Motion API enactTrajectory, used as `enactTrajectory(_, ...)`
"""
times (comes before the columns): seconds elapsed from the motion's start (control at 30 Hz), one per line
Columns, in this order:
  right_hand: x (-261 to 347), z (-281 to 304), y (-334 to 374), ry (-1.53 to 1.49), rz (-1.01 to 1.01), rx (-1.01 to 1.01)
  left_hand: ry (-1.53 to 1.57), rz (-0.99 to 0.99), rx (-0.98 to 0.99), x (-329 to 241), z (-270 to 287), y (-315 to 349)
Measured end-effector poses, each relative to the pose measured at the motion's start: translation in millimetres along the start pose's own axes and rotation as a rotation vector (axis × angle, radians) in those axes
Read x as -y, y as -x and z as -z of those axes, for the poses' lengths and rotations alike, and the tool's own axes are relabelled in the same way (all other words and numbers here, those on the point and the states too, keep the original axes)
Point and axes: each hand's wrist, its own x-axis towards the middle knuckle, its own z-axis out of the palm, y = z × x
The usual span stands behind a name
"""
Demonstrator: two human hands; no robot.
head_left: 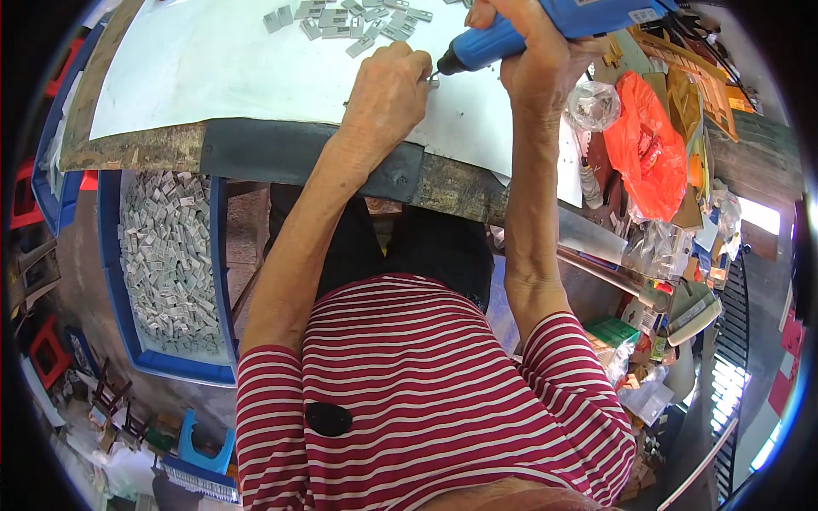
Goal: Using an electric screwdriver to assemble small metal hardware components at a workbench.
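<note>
My right hand (545, 64) is wrapped round a blue electric screwdriver (498, 41), which points down and to the left. Its thin bit meets a small grey rectangular piece (434, 82) on the white sheet (213, 77). The fingers of my left hand (388, 92) are closed on that piece, pinning it at the tip of the bit; most of it is hidden behind them. Farther off on the sheet, several similar grey pieces (336, 17) with small holes lie loosely spread.
A worn wooden table edge (136, 149) runs in front of me. Below it at left, a blue bin (162, 364) holds a heap of grey pieces (170, 255). On the right are a red plastic bag (648, 145), a clear plastic bag (594, 106) and stacked clutter. A blue stool (204, 443) stands lower left.
</note>
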Motion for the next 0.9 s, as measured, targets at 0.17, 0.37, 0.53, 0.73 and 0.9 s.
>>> enactTrajectory(0.17,2,-1,1,0.207,0.003,0.018,-0.002,-0.005,-0.013,-1,0,1)
enactTrajectory(0.37,-3,-1,2,0.174,0.008,0.014,-0.074,0.021,0.026,0,-1,1)
enactTrajectory(0.53,-15,-2,2,-0.366,0.072,0.087,-0.081,0.018,0.012,3,1,3)
enactTrajectory(0.73,7,2,4,0.15,0.043,0.014,-0.051,0.014,0.038,-2,-2,-1)
enactTrajectory(0.9,-4,-2,5,-0.099,0.033,0.038,-0.037,0.024,0.016,1,1,2)
